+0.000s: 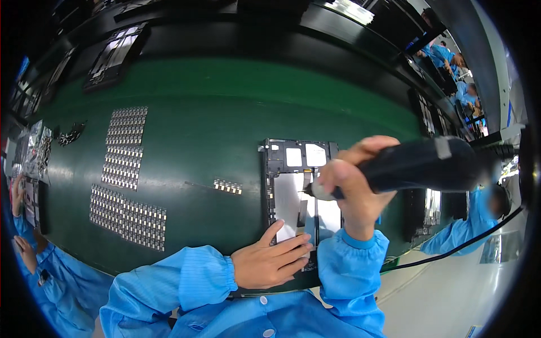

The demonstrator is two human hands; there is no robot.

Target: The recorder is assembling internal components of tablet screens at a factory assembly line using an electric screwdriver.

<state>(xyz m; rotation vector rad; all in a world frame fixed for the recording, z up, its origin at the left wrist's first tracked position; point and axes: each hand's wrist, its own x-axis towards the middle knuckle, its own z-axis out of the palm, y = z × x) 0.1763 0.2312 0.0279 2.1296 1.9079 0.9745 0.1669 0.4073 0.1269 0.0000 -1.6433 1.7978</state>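
Note:
A black electric screwdriver [420, 166] is in my right hand [358, 194], fingers wrapped around its front end. It is tilted, and its tip is over the middle of an opened tablet-like device [287, 197] with a black frame and silvery battery plates. I cannot tell whether the tip touches the device. Stretched out across the device's lower left part lies my left hand [267, 263], fingers apart and holding nothing. A small strip of circuit boards [227, 187] rests on the green mat to the left of the device.
Panels of small circuit boards [128, 217] lie further left on the green mat [191, 129]. Beyond them is a pile of small dark parts [71, 135]. A black cable [451, 248] runs at the right. Co-workers in blue sit on both sides; one's hand [26, 254] shows at left.

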